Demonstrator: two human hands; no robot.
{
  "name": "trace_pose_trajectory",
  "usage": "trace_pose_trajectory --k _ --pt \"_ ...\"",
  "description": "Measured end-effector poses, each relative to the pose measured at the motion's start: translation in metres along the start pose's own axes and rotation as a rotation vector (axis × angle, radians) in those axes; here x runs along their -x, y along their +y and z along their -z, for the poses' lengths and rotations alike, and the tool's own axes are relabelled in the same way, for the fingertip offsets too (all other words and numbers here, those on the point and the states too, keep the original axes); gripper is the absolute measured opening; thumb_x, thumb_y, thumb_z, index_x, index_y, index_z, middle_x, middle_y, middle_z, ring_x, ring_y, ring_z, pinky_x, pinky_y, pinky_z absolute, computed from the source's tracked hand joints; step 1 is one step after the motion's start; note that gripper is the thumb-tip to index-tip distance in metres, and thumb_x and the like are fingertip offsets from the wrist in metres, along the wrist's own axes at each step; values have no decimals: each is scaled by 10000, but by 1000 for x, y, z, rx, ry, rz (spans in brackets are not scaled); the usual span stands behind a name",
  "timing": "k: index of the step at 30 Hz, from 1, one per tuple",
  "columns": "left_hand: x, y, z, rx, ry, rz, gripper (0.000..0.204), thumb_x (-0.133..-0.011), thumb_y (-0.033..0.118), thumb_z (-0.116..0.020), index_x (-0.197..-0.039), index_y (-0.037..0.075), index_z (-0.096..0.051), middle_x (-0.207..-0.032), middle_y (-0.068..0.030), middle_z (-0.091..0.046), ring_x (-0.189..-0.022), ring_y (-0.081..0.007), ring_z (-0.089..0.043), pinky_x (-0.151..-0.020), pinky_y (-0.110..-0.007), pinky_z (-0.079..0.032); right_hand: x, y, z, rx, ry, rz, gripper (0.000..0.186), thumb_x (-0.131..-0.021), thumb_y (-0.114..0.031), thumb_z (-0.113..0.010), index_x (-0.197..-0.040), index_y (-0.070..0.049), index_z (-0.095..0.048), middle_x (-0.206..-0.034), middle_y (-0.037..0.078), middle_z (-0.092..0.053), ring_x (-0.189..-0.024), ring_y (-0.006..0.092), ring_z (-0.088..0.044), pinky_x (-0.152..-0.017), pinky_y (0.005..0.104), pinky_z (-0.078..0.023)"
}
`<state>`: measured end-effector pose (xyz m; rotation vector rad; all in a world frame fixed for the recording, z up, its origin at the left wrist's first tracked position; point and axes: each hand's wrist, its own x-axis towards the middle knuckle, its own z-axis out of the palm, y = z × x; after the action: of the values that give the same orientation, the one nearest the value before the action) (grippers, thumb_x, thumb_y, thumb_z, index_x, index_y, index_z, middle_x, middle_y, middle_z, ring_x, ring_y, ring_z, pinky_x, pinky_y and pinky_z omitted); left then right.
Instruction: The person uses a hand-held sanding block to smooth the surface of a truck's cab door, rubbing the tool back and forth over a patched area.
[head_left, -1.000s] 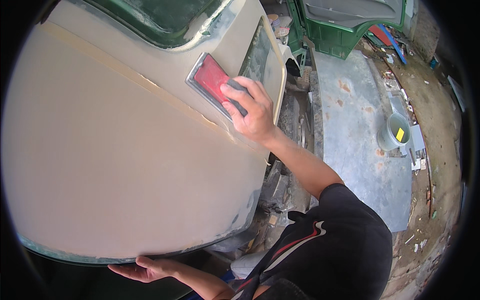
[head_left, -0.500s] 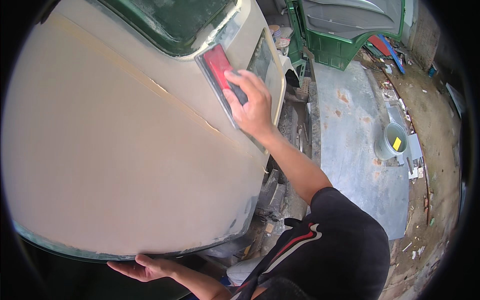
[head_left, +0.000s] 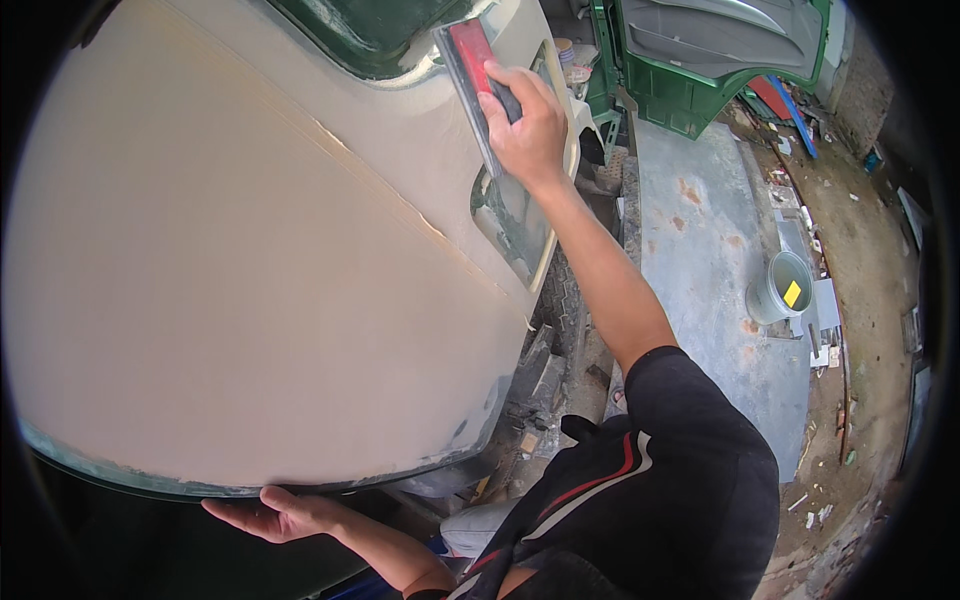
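Note:
My right hand (head_left: pixel 530 130) grips a red and dark grey sanding block (head_left: pixel 465 45) against the upper part of a large primed, beige vehicle body panel (head_left: pixel 250 250), beside a green-rimmed window recess (head_left: pixel 370 35). A raised tan seam runs diagonally across the panel below the block. My left hand (head_left: pixel 285 518) touches the curved lower edge of the panel, thumb near the rim and fingers stretched out beneath it. A second glazed opening (head_left: pixel 505 230) lies under my right wrist.
A green door (head_left: pixel 675 100) with grey lining stands open at the upper right. A long metal sheet (head_left: pixel 700 380) lies on the right, with a bucket (head_left: pixel 765 305) holding something yellow at its side. Red and blue pieces (head_left: pixel 790 115) and scattered debris lie farther right.
My right hand and the sanding block have moved upward and right along the panel toward the window's corner. My left hand still touches the lower edge, a little higher in view.

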<state>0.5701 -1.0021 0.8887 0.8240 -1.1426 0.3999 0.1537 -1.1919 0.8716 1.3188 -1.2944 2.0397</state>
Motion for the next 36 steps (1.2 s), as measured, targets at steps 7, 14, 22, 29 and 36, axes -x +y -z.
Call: trace_pose_trajectory --k 7,14,22,29,36 --pt "-1 -3 12 5 -6 8 766 -1004 369 -730 -1613 43 -399 -1572 -197 -489 -1337 -291 -559 -1104 -414 -490 67 -46 19 -89 -85 161 345 -810 -114 -828 -1148 -117 -757 -1175 121 -709 -1012 379 -678 -890 436 -544" --pt "-2 1 10 -6 3 -7 745 -1009 373 -723 -1604 42 -419 -1559 -187 -498 -1331 -291 -558 -1087 -416 -505 65 -58 12 -95 -30 38 315 -829 -92 -810 -1135 -98 -734 -1123 123 -723 -967 373 -672 -838 457 -533" --pt "3 -8 9 28 -25 -3 754 -1012 328 -724 -1620 36 -388 -1550 -185 -513 -1305 -286 -575 -1080 -412 -502 30 -36 5 -28 1 27 390 -783 -55 -839 -1157 -111 -748 -1150 114 -710 -974 359 -672 -850 446 -542" --pt "4 -5 5 41 -29 17 725 -1003 253 -719 -1615 38 -395 -1521 -179 -536 -1292 -281 -578 -1082 -414 -517 -1 -1 -5 -19 -1 -43 413 -770 -56 -855 -1165 -113 -751 -1157 148 -700 -1014 372 -681 -921 434 -550" --pt "3 -8 10 51 -25 22 732 -1005 251 -720 -1618 33 -386 -1519 -209 -534 -1282 -289 -592 -1074 -400 -515 40 -16 8 -45 -14 110 375 -811 -46 -817 -1174 -96 -734 -1155 141 -696 -1019 388 -667 -857 458 -541"
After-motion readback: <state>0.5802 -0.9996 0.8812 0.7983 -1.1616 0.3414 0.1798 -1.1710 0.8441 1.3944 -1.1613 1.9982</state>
